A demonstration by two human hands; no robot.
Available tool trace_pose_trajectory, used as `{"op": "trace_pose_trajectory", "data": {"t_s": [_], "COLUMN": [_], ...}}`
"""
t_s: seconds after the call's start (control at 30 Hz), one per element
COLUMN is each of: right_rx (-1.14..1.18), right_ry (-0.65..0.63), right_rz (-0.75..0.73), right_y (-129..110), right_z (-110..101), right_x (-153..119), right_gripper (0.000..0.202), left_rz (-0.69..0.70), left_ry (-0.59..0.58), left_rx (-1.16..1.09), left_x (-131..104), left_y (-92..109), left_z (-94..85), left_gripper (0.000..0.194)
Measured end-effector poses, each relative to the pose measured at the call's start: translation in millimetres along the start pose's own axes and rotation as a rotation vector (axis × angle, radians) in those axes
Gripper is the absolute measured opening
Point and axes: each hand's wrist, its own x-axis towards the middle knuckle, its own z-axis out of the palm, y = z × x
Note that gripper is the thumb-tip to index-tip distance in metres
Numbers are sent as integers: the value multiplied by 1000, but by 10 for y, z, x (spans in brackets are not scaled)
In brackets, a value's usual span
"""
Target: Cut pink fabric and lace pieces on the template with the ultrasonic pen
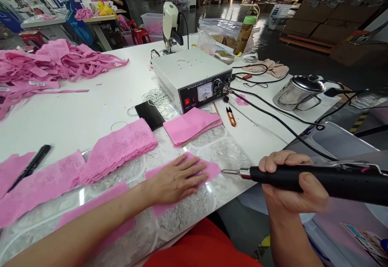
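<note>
My left hand [176, 180] lies flat with fingers spread on a pink fabric piece [214, 171], pressing it against a clear sheet [239, 158] over the table. In my right hand [292, 186] is a black handheld ultrasonic cutter [280, 177], my fingers wrapped round its barrel. Its thin metal tip reaches the right edge of the fabric; whether it touches cannot be made out. Just beyond sits a stack of plain pink pieces [192, 125]. Farther left are a stack of pink lace pieces [118, 148] and another pink piece [93, 206], partly under my left forearm.
A control box [194, 77] with a red switch stands behind, its black cable [273, 115] running right. Orange thread snips [230, 116], a phone [150, 114], a black marker [30, 166] and a glass jug [298, 93] lie around. Pink straps [54, 63] heap at left.
</note>
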Motion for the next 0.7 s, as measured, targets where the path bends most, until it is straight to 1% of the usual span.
{"op": "trace_pose_trajectory", "data": {"t_s": [0.2, 0.4, 0.57, 0.7], "right_rx": [-43, -53, -40, -38], "right_ry": [-26, -48, -101, -126], "right_rz": [-5, -7, -5, -7], "right_y": [30, 37, 36, 35], "right_z": [4, 31, 5, 4], "right_x": [7, 10, 9, 9], "right_gripper": [15, 14, 12, 10], "left_rz": [-7, -2, -5, 0], "left_ry": [-8, 8, 1, -2], "left_rx": [-17, -25, -20, -9], "left_x": [-3, 1, 6, 8], "left_y": [0, -2, 3, 1], "left_z": [4, -10, -32, -13], "left_gripper": [48, 48, 48, 49]}}
